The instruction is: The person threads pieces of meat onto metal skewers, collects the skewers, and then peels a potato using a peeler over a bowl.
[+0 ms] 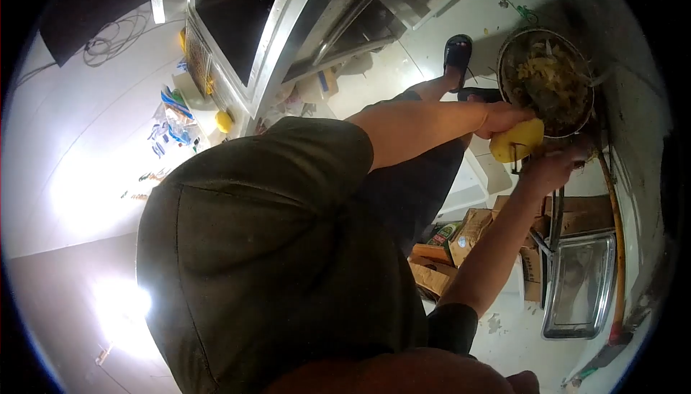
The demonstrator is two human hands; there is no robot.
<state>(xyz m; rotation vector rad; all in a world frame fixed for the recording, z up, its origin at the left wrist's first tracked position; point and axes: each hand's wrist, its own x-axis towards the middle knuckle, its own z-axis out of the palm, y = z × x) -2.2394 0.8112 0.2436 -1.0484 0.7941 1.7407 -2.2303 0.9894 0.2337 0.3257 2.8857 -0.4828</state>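
Observation:
My left hand [502,119] grips a yellow, peeled-looking potato [520,139] from its upper side in the picture. Close beside it, my right hand [551,171] is closed around a peeler [515,158], whose metal end lies against the potato; most of its handle is hidden by the fingers. Both hands are at the edge of a round bin [502,63]. Yellowish peelings [545,70] lie inside it.
Cardboard boxes [471,236] and a clear plastic tray [579,286] are below the hands in view. A long wooden stick [617,250] leans along the wall. At the left, a counter holds a yellow round item [224,122] and plastic bags [176,115]. A sandaled foot [457,59] shows near the bin.

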